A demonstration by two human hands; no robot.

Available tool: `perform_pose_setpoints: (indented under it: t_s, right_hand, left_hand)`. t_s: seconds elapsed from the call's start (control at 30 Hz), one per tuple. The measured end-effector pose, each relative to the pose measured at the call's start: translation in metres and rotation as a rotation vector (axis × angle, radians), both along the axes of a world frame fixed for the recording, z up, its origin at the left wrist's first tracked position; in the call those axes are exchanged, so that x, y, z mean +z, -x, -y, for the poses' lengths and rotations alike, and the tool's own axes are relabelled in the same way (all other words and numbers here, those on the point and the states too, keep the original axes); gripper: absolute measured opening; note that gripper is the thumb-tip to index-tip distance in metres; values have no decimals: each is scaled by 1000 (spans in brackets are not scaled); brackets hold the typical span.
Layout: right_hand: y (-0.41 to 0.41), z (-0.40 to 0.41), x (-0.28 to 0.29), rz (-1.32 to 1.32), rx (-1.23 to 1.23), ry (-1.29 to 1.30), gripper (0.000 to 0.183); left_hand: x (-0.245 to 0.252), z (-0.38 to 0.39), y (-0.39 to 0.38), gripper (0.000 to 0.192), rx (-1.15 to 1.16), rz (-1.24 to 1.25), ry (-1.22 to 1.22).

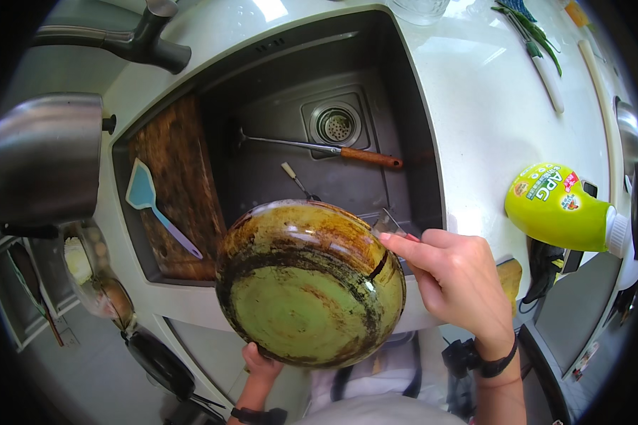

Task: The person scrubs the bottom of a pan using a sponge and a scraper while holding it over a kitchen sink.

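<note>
A green pan (292,303) with brown and black burnt-on stains is tilted over the sink's near edge, its underside towards me. My left hand (262,361) grips its lower rim. In my right hand (452,276) is a small scraper (388,223) with a clear or metal blade and a red part, touching the pan's upper right side. Beyond the pan, in the dark sink (276,106), lie a long metal utensil with a wooden handle (369,156) and a smaller utensil with a pale handle (288,170), its lower end partly hidden by the pan.
A wooden board (178,159) with a blue spatula (143,183) on it rests at the sink's left side. Left stands a steel pot (48,159), below the faucet (154,40). On the right counter are a green detergent bottle (555,207), a white-handled knife (547,79) and green peppers (542,42).
</note>
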State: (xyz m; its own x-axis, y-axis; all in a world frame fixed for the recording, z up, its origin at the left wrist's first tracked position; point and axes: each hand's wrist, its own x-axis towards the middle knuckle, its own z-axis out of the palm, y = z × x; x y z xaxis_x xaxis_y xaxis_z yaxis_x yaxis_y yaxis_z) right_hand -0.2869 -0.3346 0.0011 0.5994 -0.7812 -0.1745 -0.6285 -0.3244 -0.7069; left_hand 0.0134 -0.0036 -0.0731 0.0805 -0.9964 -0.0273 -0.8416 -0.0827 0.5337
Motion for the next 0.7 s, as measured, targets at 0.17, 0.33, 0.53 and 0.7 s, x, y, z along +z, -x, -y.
perform_pose_setpoints:
  t_s: [0.17, 0.33, 0.53, 0.7]
  right_hand:
    - [-10, 5, -10, 77, -29, 82, 44]
    - [3, -5, -3, 5, -9, 0, 44]
    - [-7, 2, -8, 73, -39, 29, 45]
    - [6, -9, -7, 43, -37, -65, 44]
  left_hand:
    - [2, 8, 2, 91, 2, -19, 9]
    - [2, 5, 3, 90, 18, -34, -2]
    - [0, 5, 0, 91, 2, -33, 6]
    - [2, 3, 1, 90, 4, 19, 13]
